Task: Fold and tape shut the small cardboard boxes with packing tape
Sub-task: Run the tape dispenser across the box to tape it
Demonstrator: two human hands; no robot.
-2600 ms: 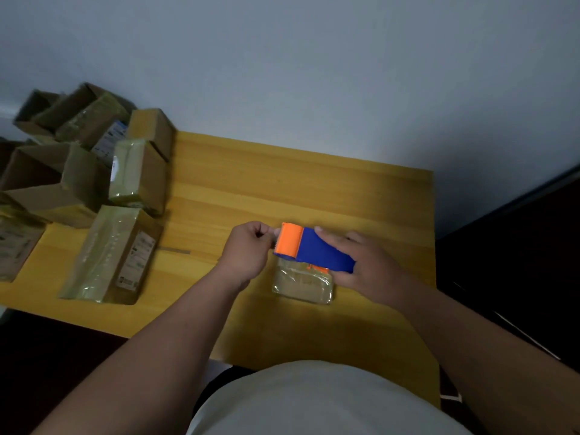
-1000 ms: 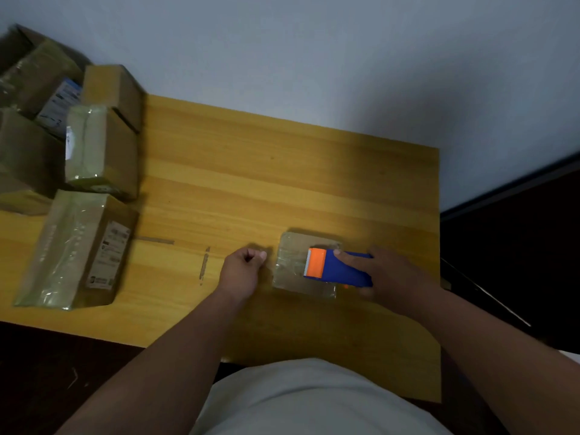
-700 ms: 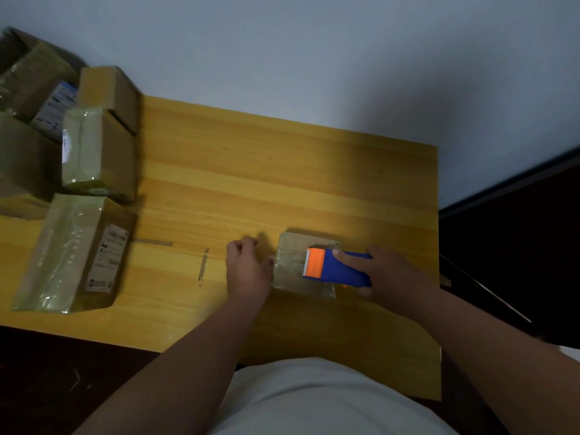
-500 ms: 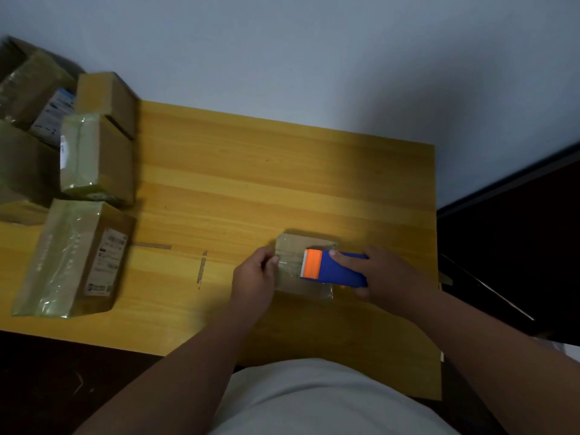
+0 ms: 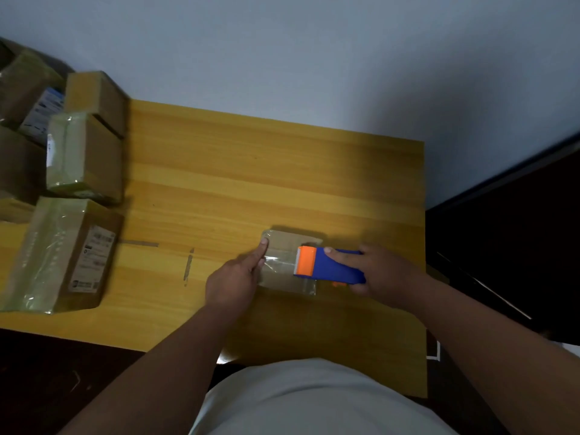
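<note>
Cardboard box (image 5: 284, 246) lies under both hands' grip.

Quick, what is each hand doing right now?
Left hand: open, index finger pressing the tape down on the small box.
Right hand: closed around the tape dispenser.

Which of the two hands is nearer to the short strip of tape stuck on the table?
Left. The left hand is just right of the tape strip; the right hand, holding the tape dispenser, is farther right.
</note>
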